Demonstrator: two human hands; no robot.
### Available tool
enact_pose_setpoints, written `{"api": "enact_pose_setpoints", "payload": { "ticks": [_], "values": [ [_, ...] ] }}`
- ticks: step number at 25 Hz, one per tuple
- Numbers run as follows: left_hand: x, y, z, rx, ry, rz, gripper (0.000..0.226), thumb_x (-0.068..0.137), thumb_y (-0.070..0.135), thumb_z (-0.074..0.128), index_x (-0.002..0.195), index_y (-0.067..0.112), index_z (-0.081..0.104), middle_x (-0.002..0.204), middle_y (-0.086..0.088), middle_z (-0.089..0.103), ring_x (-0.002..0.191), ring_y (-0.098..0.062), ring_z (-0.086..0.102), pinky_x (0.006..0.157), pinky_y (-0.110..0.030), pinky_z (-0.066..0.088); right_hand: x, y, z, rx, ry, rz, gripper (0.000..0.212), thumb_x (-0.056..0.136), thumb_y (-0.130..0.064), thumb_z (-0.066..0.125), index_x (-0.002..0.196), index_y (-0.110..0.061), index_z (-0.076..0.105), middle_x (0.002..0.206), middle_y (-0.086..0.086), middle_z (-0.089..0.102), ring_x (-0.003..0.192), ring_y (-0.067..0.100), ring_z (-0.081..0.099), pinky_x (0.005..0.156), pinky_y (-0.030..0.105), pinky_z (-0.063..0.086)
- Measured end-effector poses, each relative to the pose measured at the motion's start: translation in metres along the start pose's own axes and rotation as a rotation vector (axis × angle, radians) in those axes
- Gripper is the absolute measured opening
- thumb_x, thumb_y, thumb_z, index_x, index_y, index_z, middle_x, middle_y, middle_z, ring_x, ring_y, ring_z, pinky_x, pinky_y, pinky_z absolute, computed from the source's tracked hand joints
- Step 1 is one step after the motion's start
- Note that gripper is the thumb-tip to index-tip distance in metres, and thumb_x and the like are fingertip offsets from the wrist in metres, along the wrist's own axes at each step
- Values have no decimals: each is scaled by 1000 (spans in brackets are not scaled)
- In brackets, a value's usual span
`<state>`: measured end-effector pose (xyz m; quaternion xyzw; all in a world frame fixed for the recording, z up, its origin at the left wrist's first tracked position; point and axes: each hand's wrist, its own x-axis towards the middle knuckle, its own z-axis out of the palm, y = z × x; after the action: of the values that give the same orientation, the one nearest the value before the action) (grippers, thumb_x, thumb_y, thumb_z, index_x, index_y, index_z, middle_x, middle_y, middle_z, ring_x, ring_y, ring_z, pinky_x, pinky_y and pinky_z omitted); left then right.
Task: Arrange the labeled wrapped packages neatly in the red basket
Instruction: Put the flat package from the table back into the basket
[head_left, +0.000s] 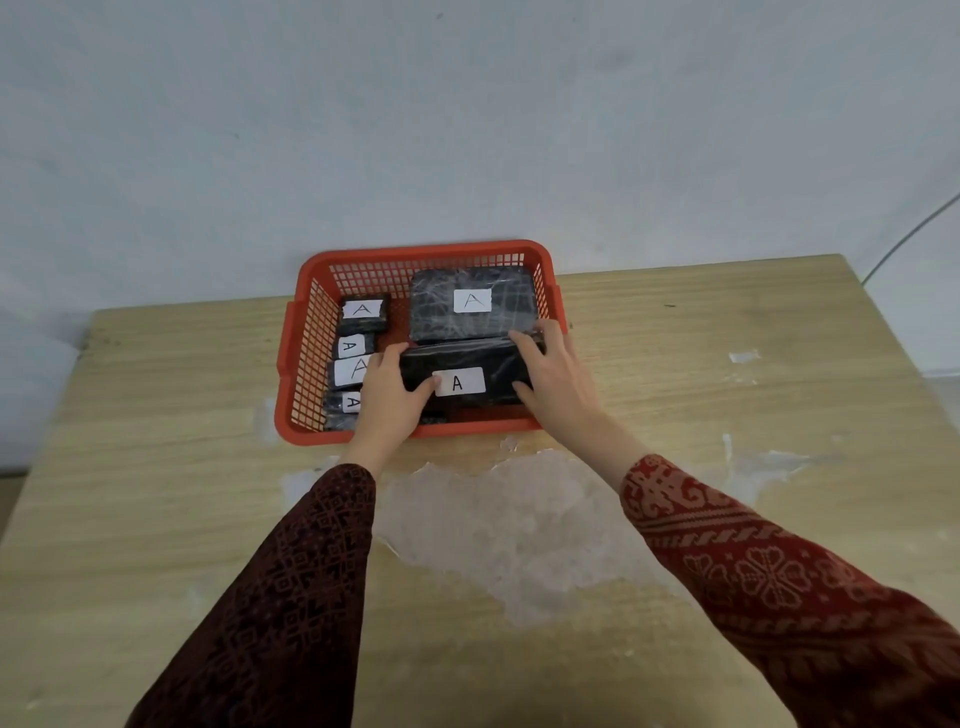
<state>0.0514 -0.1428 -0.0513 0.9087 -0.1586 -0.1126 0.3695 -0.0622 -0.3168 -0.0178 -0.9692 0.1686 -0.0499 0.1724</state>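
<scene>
A red basket (311, 436) stands at the table's far edge by the wall. Inside, a long black wrapped package (475, 364) with a white "A" label lies across the front right. My left hand (392, 395) grips its left end and my right hand (553, 369) grips its right end. Behind it lies a large flat package (470, 299) labeled "A". Down the left side sit several small labeled packages (363, 314), the nearer ones partly hidden by my left hand.
The wooden table (727, 395) has worn pale patches (519, 530) in front of the basket. A plain wall rises right behind the basket. A thin cable (904, 239) hangs at the far right.
</scene>
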Motion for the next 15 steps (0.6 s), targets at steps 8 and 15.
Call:
{"api": "enact_pose_setpoints", "payload": {
  "ticks": [8, 15],
  "values": [
    [8, -2, 0, 149, -116, 20, 76, 80, 22, 76, 143, 14, 35, 138, -18, 38, 126, -34, 45, 106, -38, 38, 16, -7, 10, -400, -172, -38, 88, 64, -19, 85, 134, -6, 35, 129, 18, 49, 118, 36, 46, 97, 42, 45],
    [8, -2, -2, 125, -154, 23, 91, 68, 21, 85, 141, 10, 32, 147, -17, 35, 134, -32, 37, 107, -35, 34, 23, -11, 10, -416, -188, -68, 74, 70, -13, 79, 130, -3, 37, 130, 18, 48, 120, 34, 45, 96, 41, 45]
  ]
}}
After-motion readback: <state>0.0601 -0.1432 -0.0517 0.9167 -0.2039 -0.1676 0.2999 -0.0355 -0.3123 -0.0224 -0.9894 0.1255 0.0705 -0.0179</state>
